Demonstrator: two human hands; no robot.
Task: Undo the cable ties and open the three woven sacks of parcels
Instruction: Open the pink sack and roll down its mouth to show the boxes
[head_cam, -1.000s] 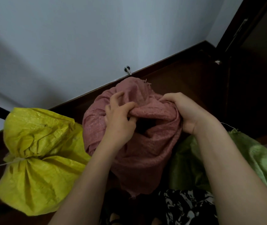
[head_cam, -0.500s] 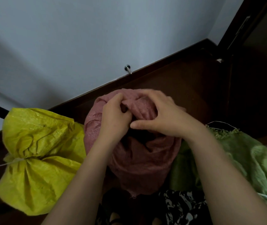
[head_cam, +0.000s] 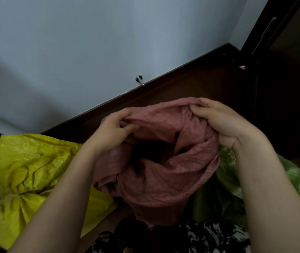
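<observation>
2 hands, left hand (head_cam: pixel 113 127), right hand (head_cam: pixel 224 125), gripping pink sack (head_cam: pixel 163 176) rim

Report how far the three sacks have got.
In hand: left hand and right hand grip the pink sack rim, mouth spread, no tie visible on it. Left: the yellow sack is cinched by its white cable tie. The green sack is mostly hidden behind the right arm; cannot tell.

Dark wooden floor (head_cam: pixel 191 83) carries yellow sack (head_cam: pixel 27 170), pink sack (head_cam: pixel 163 189), green sack (head_cam: pixel 224 194).
</observation>
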